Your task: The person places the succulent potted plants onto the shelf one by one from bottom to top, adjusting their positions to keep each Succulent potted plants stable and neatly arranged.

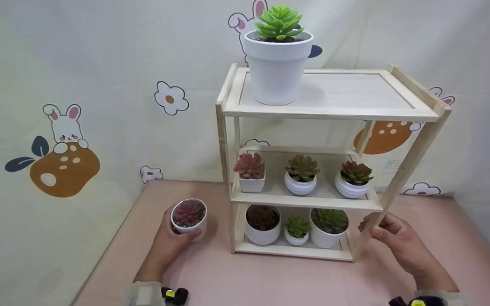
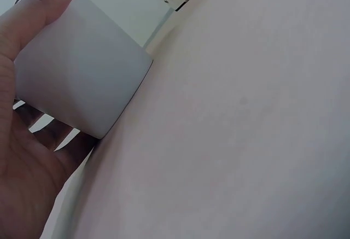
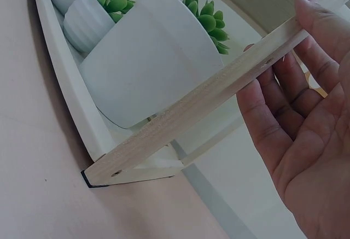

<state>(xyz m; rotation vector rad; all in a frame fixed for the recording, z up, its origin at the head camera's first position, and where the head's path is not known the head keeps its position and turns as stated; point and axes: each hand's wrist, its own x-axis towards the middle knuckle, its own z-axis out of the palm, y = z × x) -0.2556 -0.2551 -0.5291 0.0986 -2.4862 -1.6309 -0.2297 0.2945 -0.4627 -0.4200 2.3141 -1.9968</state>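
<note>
My left hand (image 1: pixel 164 246) grips a white round pot (image 1: pixel 200 227) with a dark red succulent (image 1: pixel 189 212), left of the wooden shelf. Thumb and fingers lie on opposite sides of its smooth wall; the pot's base (image 2: pixel 126 105) is right at the pink tabletop in the left wrist view. On the other side, my right hand (image 1: pixel 404 244) pinches the front right post (image 1: pixel 400 182) of the three-tier wooden shelf (image 1: pixel 309 202), low down, thumb in front and fingers behind. Beside that post (image 3: pixel 186 110), a large white pot (image 3: pixel 153 58) with a green succulent stands on the bottom tier.
A tall white pot (image 1: pixel 277 72) with a bright green succulent stands at the left of the top tier. Three small potted succulents line the middle tier (image 1: pixel 304 202), and three more the bottom one. A patterned curtain (image 1: pixel 113 106) hangs behind the pink tabletop (image 1: pixel 270 280).
</note>
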